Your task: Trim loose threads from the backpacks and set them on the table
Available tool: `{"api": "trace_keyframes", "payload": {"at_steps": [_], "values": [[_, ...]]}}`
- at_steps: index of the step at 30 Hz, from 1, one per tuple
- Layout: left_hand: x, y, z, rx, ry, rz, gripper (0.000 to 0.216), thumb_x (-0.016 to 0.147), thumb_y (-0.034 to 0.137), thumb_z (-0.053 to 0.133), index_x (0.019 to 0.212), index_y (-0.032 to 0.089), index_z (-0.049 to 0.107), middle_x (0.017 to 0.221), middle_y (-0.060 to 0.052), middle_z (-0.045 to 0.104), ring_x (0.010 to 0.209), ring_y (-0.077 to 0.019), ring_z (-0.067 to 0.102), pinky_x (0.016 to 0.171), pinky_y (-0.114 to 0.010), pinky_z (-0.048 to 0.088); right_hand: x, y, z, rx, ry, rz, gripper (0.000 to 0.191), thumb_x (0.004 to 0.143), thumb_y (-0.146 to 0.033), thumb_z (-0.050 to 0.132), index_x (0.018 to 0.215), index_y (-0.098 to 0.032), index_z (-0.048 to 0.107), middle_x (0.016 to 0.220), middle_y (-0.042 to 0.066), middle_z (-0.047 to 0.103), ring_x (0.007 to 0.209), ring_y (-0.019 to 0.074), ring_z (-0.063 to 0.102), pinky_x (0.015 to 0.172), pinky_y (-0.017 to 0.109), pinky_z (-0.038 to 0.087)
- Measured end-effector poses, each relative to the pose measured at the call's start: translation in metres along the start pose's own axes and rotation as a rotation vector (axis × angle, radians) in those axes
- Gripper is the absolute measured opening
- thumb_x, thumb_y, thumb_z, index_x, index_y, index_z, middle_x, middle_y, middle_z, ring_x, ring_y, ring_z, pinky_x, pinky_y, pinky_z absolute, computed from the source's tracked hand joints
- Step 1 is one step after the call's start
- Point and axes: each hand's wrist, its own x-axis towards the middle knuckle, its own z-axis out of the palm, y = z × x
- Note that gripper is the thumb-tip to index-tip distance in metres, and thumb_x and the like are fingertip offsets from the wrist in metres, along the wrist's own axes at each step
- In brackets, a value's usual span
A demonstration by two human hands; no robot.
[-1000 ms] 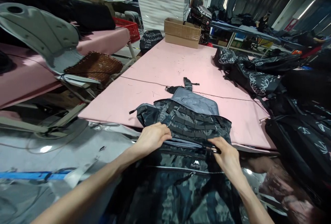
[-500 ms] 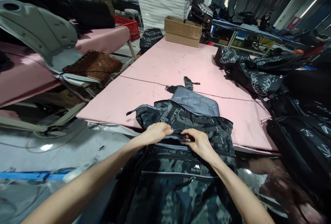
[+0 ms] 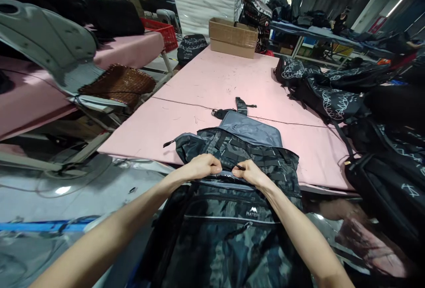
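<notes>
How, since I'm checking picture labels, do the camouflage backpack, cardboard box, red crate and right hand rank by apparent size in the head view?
Largest to smallest:
1. camouflage backpack
2. cardboard box
3. red crate and right hand: too alike to rank; the hand is much nearer the camera.

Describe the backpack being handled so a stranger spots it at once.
Start at the pink table in the middle. Across its near edge lies the backpack, with the left hand and right hand on it. Camouflage fabric sets it apart from the black bags with white drawings, at right.
</notes>
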Motion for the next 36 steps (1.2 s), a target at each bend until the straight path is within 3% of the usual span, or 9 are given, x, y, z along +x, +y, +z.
{"api": "trace_keyframes", "payload": {"at_steps": [10,14,17,20,22,26,29,32,36], "values": [[0.003,-0.011,-0.003,-0.170,-0.070,0.127,0.026,0.068,0.034,0.046,0.068,0.014,0.063,0.064,0.000,0.057,0.065,-0.0148,0.049,0.058,-0.022,0.035,-0.005,-0.002,-0.003,-0.061,0.029,-0.063,0.017,0.070,-0.026,0.054,0.066,-0.013,0.064,0.055,-0.004,0.053,0.054,0.0099,0.046,0.055,0.020,0.032],[-0.001,-0.017,-0.005,-0.224,-0.058,0.177,0.027,0.070,0.034,0.048,0.072,0.014,0.065,0.072,-0.001,0.064,0.070,-0.0164,0.055,0.064,-0.023,0.039,-0.039,-0.001,-0.032,-0.308,0.248,-0.113,0.018,0.078,-0.028,0.054,0.078,-0.018,0.069,0.077,0.002,0.068,0.077,0.0181,0.061,0.067,0.024,0.041],[-0.007,-0.012,-0.005,-0.219,0.093,0.174,0.031,0.074,0.038,0.048,0.082,0.015,0.067,0.085,-0.003,0.068,0.080,-0.0185,0.059,0.074,-0.025,0.042,-0.080,0.012,-0.055,-0.451,0.320,-0.144,0.021,0.077,-0.030,0.059,0.094,-0.023,0.068,0.096,0.003,0.068,0.090,0.0198,0.061,0.077,0.028,0.042],[-0.012,0.012,0.004,-0.164,0.291,0.222,0.030,0.079,0.039,0.046,0.087,0.018,0.067,0.090,-0.002,0.068,0.085,-0.0182,0.060,0.078,-0.026,0.042,-0.112,0.029,-0.060,-0.509,0.313,-0.168,0.019,0.075,-0.021,0.058,0.092,-0.021,0.067,0.093,0.003,0.065,0.087,0.0180,0.060,0.077,0.027,0.043],[-0.013,0.039,0.020,-0.072,0.331,0.301,0.026,0.082,0.034,0.046,0.086,0.020,0.068,0.089,-0.002,0.068,0.086,-0.0177,0.059,0.078,-0.026,0.042,-0.122,0.035,-0.054,-0.479,0.371,-0.205,0.017,0.075,-0.014,0.051,0.082,-0.019,0.066,0.082,0.002,0.063,0.079,0.0160,0.059,0.072,0.026,0.042],[-0.008,0.098,0.066,0.137,0.311,0.440,0.020,0.081,0.027,0.053,0.095,0.021,0.066,0.085,-0.004,0.065,0.083,-0.0190,0.058,0.073,-0.027,0.042,-0.124,0.025,-0.038,-0.265,0.553,-0.303,0.010,0.077,-0.019,0.053,0.070,-0.018,0.059,0.069,-0.001,0.056,0.064,0.0131,0.054,0.059,0.022,0.040],[-0.002,0.121,0.089,0.197,0.250,0.451,0.015,0.079,0.024,0.053,0.085,0.018,0.065,0.078,-0.004,0.064,0.073,-0.0183,0.059,0.062,-0.025,0.040,-0.126,0.015,-0.033,-0.209,0.561,-0.396,0.012,0.079,-0.021,0.053,0.068,-0.018,0.058,0.070,0.000,0.057,0.065,0.0134,0.055,0.060,0.023,0.041],[-0.005,0.111,0.082,0.135,0.260,0.405,0.023,0.084,0.026,0.044,0.078,0.019,0.065,0.076,-0.003,0.065,0.071,-0.0165,0.059,0.061,-0.024,0.040,-0.129,0.024,-0.035,-0.318,0.556,-0.414,0.013,0.078,-0.018,0.051,0.085,-0.020,0.063,0.082,0.002,0.063,0.076,0.0158,0.060,0.068,0.025,0.046],[-0.033,0.043,0.042,-0.269,0.349,0.273,0.030,0.084,0.035,0.040,0.076,0.019,0.065,0.075,-0.001,0.064,0.068,-0.0134,0.056,0.065,-0.022,0.041,-0.129,0.052,-0.037,-0.642,0.584,-0.318,0.037,0.073,-0.007,0.043,0.099,-0.023,0.063,0.101,0.003,0.064,0.090,0.0170,0.062,0.070,0.025,0.048]]}}
